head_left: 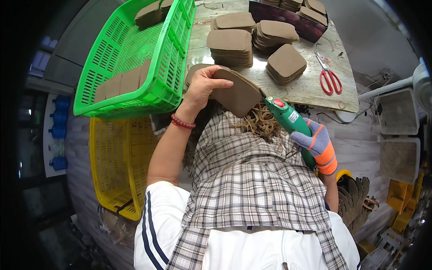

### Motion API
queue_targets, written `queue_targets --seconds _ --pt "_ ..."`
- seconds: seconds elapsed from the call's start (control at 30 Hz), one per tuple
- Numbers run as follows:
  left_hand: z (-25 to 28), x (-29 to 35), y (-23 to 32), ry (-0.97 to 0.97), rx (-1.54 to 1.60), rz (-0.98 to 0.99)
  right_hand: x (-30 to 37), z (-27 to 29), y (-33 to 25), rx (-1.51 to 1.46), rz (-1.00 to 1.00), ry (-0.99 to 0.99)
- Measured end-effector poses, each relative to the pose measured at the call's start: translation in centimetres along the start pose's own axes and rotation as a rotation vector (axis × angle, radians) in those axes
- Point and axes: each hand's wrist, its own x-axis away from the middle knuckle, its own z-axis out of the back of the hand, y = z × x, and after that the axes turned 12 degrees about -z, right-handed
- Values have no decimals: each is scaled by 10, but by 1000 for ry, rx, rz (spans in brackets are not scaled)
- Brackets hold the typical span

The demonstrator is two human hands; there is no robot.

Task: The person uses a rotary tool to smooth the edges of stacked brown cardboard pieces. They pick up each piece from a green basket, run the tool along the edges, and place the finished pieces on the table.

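Note:
My left hand (202, 87) pinches a brown rounded flat piece (238, 95) between thumb and fingers, tilted above my lap. In a grey and orange glove, my right hand (315, 139) grips green handheld electric scissors (289, 118) with a red button. Their tip meets the right edge of the brown piece. Thin curled trimmings (261, 122) lie in a heap on my checked apron (252, 175), just below the piece. Close beyond my hands stand stacks of similar brown pieces (229, 41) on the table.
A green plastic crate (173, 72) holding brown pieces sits at the table's left. Red-handled scissors (330, 81) lie at the right of the table (324, 101). A dark box (288, 22) of pieces stands at the back. A yellow crate (110, 157) is on the floor, left.

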Motion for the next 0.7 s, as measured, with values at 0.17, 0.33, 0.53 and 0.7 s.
queue_targets --seconds 0.17,0.33,0.53,0.7 --pt "-1 0 0 -68 -41 22 0 -2 0 4 -22 -19" --pt "-11 0 3 -151 -157 75 0 -6 2 31 -26 -25" --pt "-30 0 13 -304 -270 152 -1 -9 3 32 21 -22" --pt "-36 -3 8 -474 -410 185 -4 -8 0 36 9 -35"
